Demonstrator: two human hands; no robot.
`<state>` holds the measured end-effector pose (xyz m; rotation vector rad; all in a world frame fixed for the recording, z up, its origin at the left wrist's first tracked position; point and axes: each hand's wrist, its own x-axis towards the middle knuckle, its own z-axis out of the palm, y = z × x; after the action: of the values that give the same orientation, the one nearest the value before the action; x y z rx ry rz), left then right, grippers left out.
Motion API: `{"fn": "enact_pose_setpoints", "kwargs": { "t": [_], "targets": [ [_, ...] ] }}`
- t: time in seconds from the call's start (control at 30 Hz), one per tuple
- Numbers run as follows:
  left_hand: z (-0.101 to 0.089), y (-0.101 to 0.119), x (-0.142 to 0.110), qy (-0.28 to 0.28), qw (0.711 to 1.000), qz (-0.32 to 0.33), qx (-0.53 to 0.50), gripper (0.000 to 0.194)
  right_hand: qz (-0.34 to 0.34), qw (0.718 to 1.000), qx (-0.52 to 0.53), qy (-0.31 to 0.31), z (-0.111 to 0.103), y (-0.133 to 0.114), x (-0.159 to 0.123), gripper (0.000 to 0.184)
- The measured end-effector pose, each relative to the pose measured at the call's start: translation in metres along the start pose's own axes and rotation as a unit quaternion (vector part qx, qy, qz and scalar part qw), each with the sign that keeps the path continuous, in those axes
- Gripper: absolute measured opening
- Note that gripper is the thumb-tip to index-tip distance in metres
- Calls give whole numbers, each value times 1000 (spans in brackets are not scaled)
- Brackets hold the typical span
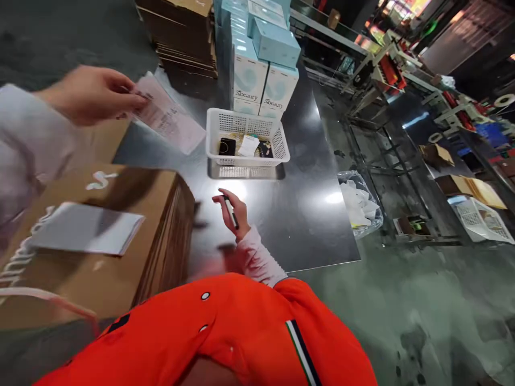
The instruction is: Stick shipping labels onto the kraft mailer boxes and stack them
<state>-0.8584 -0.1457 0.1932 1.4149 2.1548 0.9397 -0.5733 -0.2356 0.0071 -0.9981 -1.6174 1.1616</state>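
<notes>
My left hand [98,95], closed, pinches a thin pinkish printed paper slip [171,118] by its left end, above the table's left side. The print on it is too blurred to read. In my right hand [235,214] a slim marker pen [230,212], pale with dark ends, lies between thumb and fingers over the metal table [306,225]. Just beyond that hand stands a white plastic basket [247,162]. Inside it are a black square item [227,146], a white card [248,145] and some small dark things.
Stacked flat brown cartons [164,230] rise at the left, with white papers [86,228] on top. Light-blue boxes [277,43] are piled behind the basket. More cardboard [185,37] stands at the back left. A clear bag of white scraps [358,203] hangs by the table's right edge.
</notes>
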Motion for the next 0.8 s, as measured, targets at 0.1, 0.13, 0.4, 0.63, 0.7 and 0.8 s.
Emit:
{"fn": "enact_pose_setpoints", "kwargs": {
  "t": [0.1,0.13,0.4,0.63,0.7,0.8],
  "targets": [
    [93,54,70,-77,991,36,103,36,115,993,-21,32,-55,45,-16,28],
    [125,64,91,-92,988,49,111,42,140,988,-43,50,-72,59,-23,24],
    [300,46,194,-139,972,36,187,37,254,937,-210,121,-156,137,-40,31],
    [293,15,196,-172,950,47,255,72,176,948,-266,21,-168,133,71,42],
    [275,15,192,-172,947,74,261,71,156,935,-318,1,-169,125,122,44],
    [239,21,177,-185,932,139,279,63,163,904,-394,-35,-165,118,201,44]
  ]
}}
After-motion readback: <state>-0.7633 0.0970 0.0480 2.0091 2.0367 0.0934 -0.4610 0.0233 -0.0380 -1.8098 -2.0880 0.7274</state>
